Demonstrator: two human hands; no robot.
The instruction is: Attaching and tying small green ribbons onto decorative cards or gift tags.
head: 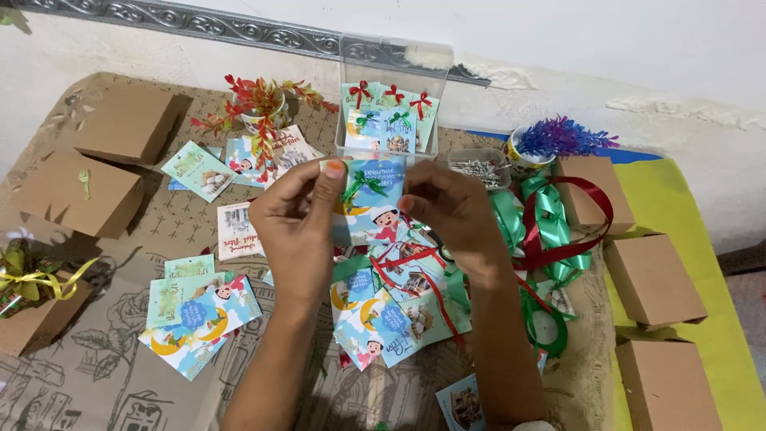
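Note:
My left hand (297, 223) and my right hand (451, 211) hold up one small printed card (373, 209) between them, above the middle of the table. The card is blue and green with a cartoon child on it, and a small green ribbon bow (363, 183) sits near its top. My left thumb and forefinger pinch the card's upper left corner, my right fingers grip its right edge. Under my hands lie several more such cards (381, 319) mixed with red ribbon.
A clear plastic box (395, 96) of bowed cards stands at the back. Green and red ribbon coils (550, 227) and a small tray of pins (479, 168) lie right. Brown cardboard boxes (653, 279) line the right and left edges. Two cups hold leafy sprigs (259, 108).

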